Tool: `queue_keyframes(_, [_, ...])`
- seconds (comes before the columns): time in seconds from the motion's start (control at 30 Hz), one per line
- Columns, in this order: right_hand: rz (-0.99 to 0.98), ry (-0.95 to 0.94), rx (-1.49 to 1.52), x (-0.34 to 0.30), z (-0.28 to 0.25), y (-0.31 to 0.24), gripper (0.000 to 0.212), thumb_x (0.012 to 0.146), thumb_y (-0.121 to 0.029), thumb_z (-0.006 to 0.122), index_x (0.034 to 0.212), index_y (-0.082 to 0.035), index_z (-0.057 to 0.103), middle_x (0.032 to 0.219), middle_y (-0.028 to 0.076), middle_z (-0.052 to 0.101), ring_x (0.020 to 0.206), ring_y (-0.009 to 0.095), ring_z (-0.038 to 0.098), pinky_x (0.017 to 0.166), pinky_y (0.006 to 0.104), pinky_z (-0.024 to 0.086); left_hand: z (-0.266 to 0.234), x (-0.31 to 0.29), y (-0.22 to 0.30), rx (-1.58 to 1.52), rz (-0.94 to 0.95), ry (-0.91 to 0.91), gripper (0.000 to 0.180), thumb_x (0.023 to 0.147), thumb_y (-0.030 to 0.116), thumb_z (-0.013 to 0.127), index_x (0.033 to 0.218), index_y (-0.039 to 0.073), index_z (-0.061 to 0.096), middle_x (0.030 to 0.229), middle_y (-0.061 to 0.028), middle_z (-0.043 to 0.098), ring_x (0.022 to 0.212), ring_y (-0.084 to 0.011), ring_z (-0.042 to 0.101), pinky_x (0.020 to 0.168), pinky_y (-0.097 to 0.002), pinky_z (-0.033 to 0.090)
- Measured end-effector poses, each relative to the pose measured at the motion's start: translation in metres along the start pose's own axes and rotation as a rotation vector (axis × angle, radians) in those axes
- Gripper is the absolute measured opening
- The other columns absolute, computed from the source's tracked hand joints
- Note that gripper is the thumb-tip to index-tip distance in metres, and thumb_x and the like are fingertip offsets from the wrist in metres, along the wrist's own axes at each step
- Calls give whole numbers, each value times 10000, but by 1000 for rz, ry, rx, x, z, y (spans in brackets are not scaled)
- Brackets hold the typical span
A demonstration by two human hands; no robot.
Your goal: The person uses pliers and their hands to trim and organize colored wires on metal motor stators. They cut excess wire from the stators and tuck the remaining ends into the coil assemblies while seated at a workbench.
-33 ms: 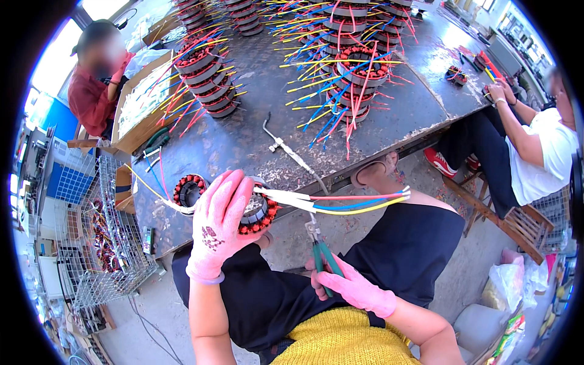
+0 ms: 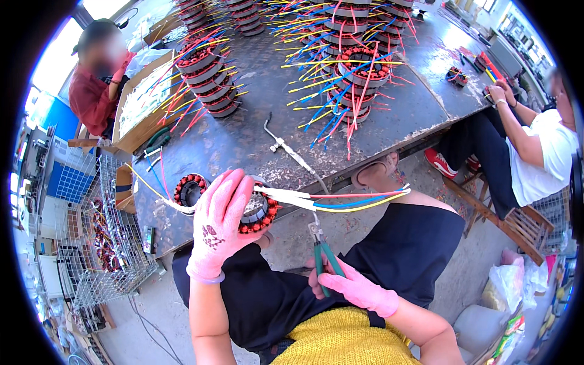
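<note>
My left hand (image 2: pixel 222 222), in a pink glove, is closed around a motor stator (image 2: pixel 266 220) with red insulation and a dark ring, at the table's front edge. White sleeving (image 2: pixel 286 198) comes off it to the right. Red, blue and yellow lead wires (image 2: pixel 365 201) stick out of the sleeving's end. My right hand (image 2: pixel 359 289), also gloved, grips green-handled pliers (image 2: pixel 322 255), jaws pointing up below the sleeving. A thin pale strand shows just above the jaws; whether they hold it I cannot tell. Another stator (image 2: pixel 190 190) lies left of my left hand.
Stacked stators (image 2: pixel 210 82) with loose wires stand on the dark table (image 2: pixel 255 140); more stacks (image 2: pixel 359 79) rise farther right. A thin metal torch-like tool (image 2: pixel 289 152) lies nearer me. A box of white sleeves (image 2: pixel 143 100) is at left. Co-workers sit at far left and right.
</note>
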State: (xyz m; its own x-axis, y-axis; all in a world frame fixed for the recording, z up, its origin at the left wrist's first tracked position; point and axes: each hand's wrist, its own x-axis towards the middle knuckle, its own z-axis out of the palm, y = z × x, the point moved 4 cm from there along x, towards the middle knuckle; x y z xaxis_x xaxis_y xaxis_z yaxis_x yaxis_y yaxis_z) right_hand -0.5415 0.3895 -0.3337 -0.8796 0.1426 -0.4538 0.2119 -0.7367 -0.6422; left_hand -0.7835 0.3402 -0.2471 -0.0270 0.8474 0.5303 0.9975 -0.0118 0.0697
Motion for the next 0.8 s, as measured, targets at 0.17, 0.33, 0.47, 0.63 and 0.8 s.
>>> queue_keyframes(0.17, [113, -22, -19, -2, -13, 6, 472, 995, -304, 603, 1358, -54, 437, 1153, 47, 535, 984, 136, 525, 930, 313, 435, 0, -2, -6, -69, -48, 51, 941, 512, 243, 902, 1357, 42, 540, 1365, -149, 536, 1233, -359, 540, 1029, -468, 463])
queue_keyframes(0.33, [191, 24, -519, -4, -34, -8, 514, 977, -375, 613, 1332, -41, 447, 1151, 51, 549, 1010, 141, 539, 911, 306, 454, -1, 1, -7, -130, -102, 45, 966, 520, 259, 915, 1372, 29, 522, 1362, -159, 535, 1214, -360, 553, 1012, -461, 474])
queue_keyframes(0.47, [3, 255, -1263, -6, -60, -16, 687, 945, -448, 571, 1400, 35, 394, 1266, 214, 558, 1174, 318, 565, 982, 390, 461, 2, 2, -9, -223, -203, 55, 1013, 499, 271, 930, 1385, 17, 509, 1338, -173, 547, 1184, -370, 573, 991, -454, 489])
queue_keyframes(0.63, [-158, 332, -1280, -30, -82, -72, 742, 914, -396, 596, 1449, 46, 333, 1319, 301, 503, 1238, 436, 498, 1047, 443, 417, 4, -3, -16, -323, -334, 111, 1026, 523, 200, 937, 1419, 21, 471, 1369, -177, 504, 1186, -343, 568, 964, -428, 513])
queue_keyframes(0.8, [-341, 813, -1752, -43, -132, -118, 780, 816, -294, 682, 1464, -25, 342, 1210, 242, 520, 1112, 418, 523, 966, 495, 443, 2, -1, -16, -273, -351, 136, 1067, 486, 77, 910, 1444, 37, 442, 1373, -156, 480, 1218, -324, 537, 979, -411, 520])
